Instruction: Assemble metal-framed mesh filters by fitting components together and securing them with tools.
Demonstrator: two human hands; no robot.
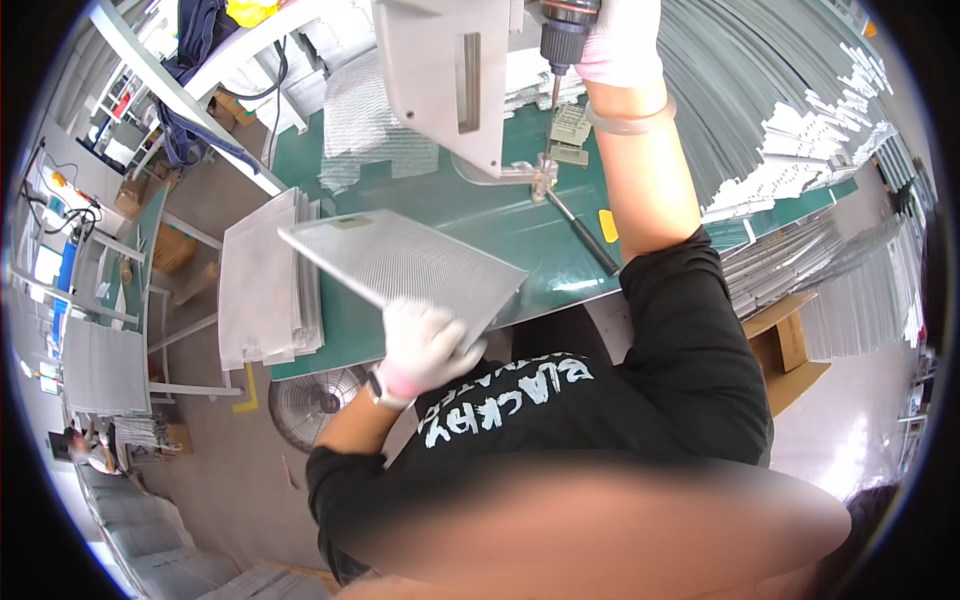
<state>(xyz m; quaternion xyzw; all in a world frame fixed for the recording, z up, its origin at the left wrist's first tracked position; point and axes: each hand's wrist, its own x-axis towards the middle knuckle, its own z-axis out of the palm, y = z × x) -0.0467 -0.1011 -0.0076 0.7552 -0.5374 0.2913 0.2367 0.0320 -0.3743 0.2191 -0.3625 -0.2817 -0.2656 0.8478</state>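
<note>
My left hand (425,345), in a white glove, is closed on the near edge of a flat grey ribbed panel (410,265), which is tilted over the bench. My right hand (628,45), gloved too, reaches far forward and is wrapped round a power screwdriver (566,42); the top of both is cut off by the frame. The driver's long bit points down toward a small clear clamp-like fitting (540,178). Beside that fitting lies a black-handled tool (588,238). A pale grey housing with a long slot (440,85) stands left of the driver, its upper part out of frame.
The bench has a green top (560,265). Wrapped panels (258,285) are stacked at its left end, with bubble wrap (370,120) behind. Long grey strips (760,90) are piled at the right. A floor fan (318,405) and an open cardboard box (785,350) stand below.
</note>
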